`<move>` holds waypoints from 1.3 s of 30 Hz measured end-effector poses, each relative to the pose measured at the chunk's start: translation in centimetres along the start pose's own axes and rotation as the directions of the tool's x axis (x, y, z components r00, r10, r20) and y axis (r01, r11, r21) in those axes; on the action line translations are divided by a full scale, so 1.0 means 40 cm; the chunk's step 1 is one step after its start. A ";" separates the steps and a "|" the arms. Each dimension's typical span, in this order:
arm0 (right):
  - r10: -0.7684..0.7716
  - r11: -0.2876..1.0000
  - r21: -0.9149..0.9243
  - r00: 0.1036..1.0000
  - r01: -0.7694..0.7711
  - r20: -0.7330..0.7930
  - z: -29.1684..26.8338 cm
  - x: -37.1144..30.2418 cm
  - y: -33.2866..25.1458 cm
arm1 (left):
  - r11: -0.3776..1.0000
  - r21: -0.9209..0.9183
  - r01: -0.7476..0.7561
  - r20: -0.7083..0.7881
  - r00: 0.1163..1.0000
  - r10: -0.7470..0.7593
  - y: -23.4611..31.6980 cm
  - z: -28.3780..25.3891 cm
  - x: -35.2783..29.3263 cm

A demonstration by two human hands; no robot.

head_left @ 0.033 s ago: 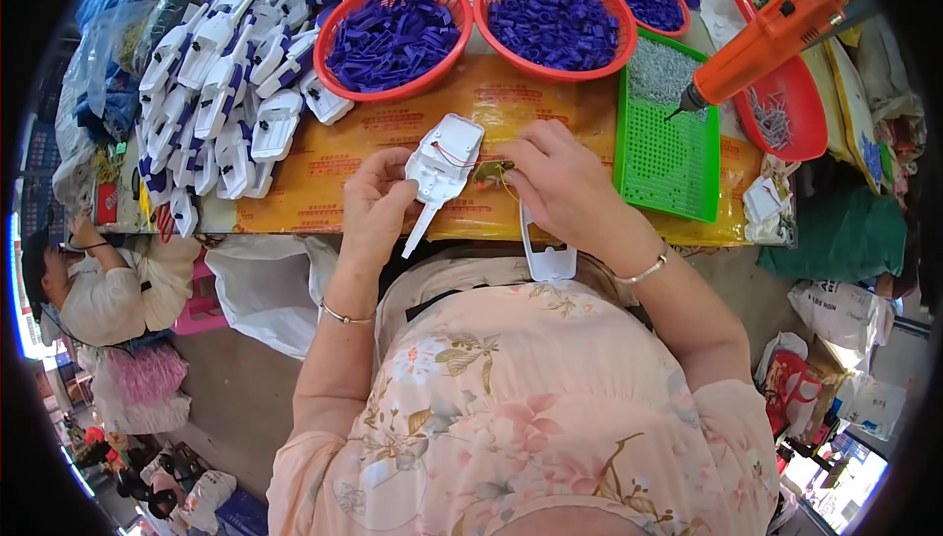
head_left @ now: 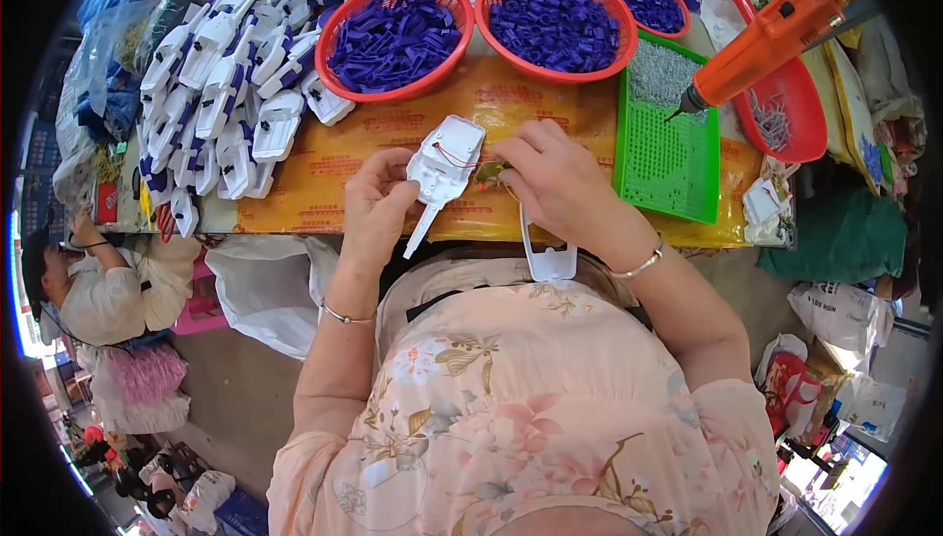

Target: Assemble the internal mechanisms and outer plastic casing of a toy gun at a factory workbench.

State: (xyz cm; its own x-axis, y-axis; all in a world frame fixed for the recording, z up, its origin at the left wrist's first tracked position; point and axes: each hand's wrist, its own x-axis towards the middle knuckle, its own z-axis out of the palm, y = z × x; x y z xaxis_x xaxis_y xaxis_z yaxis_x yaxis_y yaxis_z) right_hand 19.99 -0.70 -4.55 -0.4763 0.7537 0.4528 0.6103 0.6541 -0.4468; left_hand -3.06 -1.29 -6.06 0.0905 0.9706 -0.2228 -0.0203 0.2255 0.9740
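Note:
My left hand [head_left: 381,192] is closed on the edge of a white plastic casing half [head_left: 447,158] with a narrow tail that points toward me. Thin red wires [head_left: 450,155] run across the inside of the casing. Just right of it, my right hand [head_left: 555,177] pinches a small greenish wired part [head_left: 489,174], mostly covered by the fingers; its exact kind cannot be made out. Below that hand, a white plastic cover piece [head_left: 552,263] with a long opening leans over the table's near edge, its upper end hidden by the hand.
Red baskets of blue plastic parts [head_left: 398,84] stand at the back. Assembled white-and-blue units [head_left: 221,94] are heaped at left. At right are a green tray [head_left: 668,168] with small screws, an orange electric screwdriver [head_left: 761,40] and a red scoop [head_left: 801,123]. Another person [head_left: 118,285] sits at far left.
My right fingertips have shifted slightly left toward the casing and now cover more of the small wired part. My left hand and the casing stay almost in place.

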 end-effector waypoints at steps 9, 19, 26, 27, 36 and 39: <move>0.415 0.257 0.749 0.769 -0.611 0.486 -0.018 0.002 0.032 | 0.935 -0.353 0.021 0.115 0.993 0.021 0.010 -0.009 0.013; 0.538 -0.132 0.911 0.744 -0.391 0.398 0.008 -0.016 -0.060 | 0.555 -0.765 0.327 0.469 0.873 0.131 0.008 0.081 0.069; 0.648 -0.194 0.936 0.678 -0.294 0.347 0.016 -0.012 -0.069 | 0.805 -0.592 0.030 0.428 0.858 0.283 0.003 0.102 0.036; 0.644 -0.143 0.933 0.684 -0.331 0.341 0.018 -0.010 -0.075 | 0.806 -0.592 0.031 0.428 0.858 0.282 0.003 0.104 0.036; 0.617 0.472 0.695 0.766 -0.543 0.180 -0.022 -0.031 -0.083 | 0.908 -0.419 0.024 0.292 0.950 0.109 0.046 0.105 0.046; 0.502 0.795 0.407 0.864 -0.451 -0.024 -0.050 -0.022 -0.065 | 0.941 -0.340 -0.001 0.299 0.948 0.110 0.060 0.104 0.048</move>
State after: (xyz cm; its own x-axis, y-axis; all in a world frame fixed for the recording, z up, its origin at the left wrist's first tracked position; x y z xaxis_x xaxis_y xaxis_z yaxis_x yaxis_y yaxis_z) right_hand 20.09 -3.21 -2.25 -0.0900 0.9785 0.1854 0.4420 0.2060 -0.8730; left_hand 1.23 0.77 -4.00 0.3817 0.9197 -0.0924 -0.3576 0.2391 0.9028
